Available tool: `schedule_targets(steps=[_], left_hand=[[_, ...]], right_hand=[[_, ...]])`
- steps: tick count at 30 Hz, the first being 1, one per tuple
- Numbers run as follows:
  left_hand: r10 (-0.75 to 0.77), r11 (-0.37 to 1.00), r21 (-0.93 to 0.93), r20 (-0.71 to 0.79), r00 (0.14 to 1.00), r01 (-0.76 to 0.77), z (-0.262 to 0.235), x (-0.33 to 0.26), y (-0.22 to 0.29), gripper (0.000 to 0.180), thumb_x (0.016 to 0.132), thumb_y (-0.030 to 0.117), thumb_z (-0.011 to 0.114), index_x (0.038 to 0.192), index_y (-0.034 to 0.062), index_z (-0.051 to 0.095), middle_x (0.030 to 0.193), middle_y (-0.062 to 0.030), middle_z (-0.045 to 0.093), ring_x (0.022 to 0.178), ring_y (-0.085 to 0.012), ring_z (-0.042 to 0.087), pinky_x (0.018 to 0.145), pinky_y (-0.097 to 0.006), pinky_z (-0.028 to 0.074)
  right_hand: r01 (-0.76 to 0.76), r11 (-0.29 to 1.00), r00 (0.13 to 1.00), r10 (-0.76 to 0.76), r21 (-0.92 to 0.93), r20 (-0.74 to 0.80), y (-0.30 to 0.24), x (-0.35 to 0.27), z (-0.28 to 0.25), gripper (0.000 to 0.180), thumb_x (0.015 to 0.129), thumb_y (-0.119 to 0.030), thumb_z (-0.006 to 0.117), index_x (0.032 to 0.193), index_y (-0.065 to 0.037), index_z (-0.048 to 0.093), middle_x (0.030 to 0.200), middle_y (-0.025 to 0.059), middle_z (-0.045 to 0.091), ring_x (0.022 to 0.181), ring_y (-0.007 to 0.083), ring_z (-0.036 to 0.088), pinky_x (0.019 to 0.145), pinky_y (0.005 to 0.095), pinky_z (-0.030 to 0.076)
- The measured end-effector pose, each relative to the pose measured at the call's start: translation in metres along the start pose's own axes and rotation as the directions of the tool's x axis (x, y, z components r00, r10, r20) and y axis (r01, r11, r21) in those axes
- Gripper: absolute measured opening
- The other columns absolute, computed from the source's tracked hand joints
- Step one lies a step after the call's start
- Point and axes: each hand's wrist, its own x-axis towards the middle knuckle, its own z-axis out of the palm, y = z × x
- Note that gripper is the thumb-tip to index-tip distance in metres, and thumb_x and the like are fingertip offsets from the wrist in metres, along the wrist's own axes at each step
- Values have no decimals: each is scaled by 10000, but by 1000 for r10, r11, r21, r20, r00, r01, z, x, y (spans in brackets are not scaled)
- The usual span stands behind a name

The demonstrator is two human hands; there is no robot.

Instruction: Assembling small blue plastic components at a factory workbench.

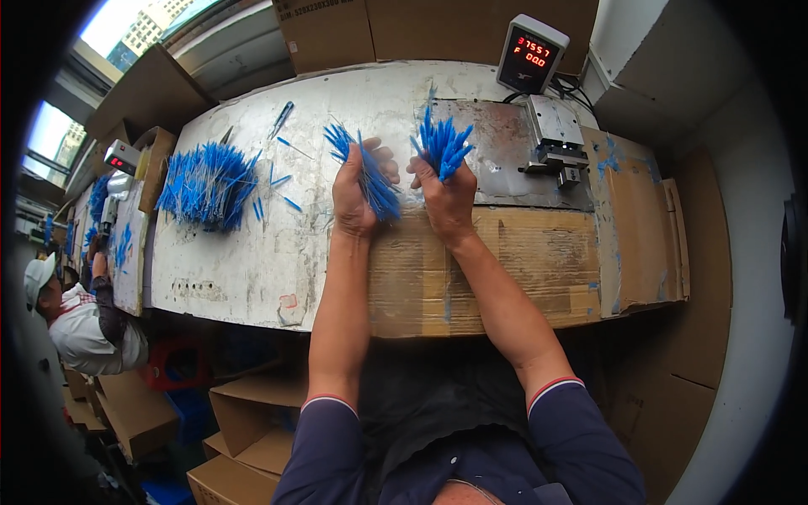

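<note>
To the left of your hands, a big pile of blue sticks (pixel 209 187) is lying on the surface (pixel 240 273) near a slim blue tool (pixel 282 120), while a metal machine (pixel 555 126) and a lit display (pixel 530 57) are standing at right. Below, cardboard boxes (pixel 246 425) are sitting, their contents unclear. Your left hand (pixel 355 198) and right hand (pixel 452 202) are each gripping a bunch over the surface.

Worn table (pixel 252 261): blue pile (pixel 206 187), apparently a cutter (pixel 283 119).
</note>
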Motion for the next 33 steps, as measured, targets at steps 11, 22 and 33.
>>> schedule_targets(steps=[11,22,33], left_hand=[[-184,979,124,185,965,162,23,-13,-5,544,1120,445,348,1346,-24,504,849,-59,549,671,-157,572,545,-262,477],[-336,872,415,118,935,260,36,-21,-6,294,1031,297,606,1170,38,591,806,-29,595,610,-120,582,502,-242,469],[-181,877,455,15,983,154,38,-19,-6,230,954,199,708,1104,37,642,828,-22,651,603,-83,566,519,-236,469]], right_hand=[[-362,863,930,311,352,194,-23,7,-13,157,933,-96,732,1003,20,653,776,82,676,576,168,654,500,311,558],[-353,838,929,368,415,47,7,22,-25,110,903,-108,730,859,-26,673,703,62,664,425,81,523,361,236,344],[-59,910,972,145,409,-182,11,36,-38,103,944,-111,680,958,-9,666,832,104,711,608,148,642,472,267,466]])
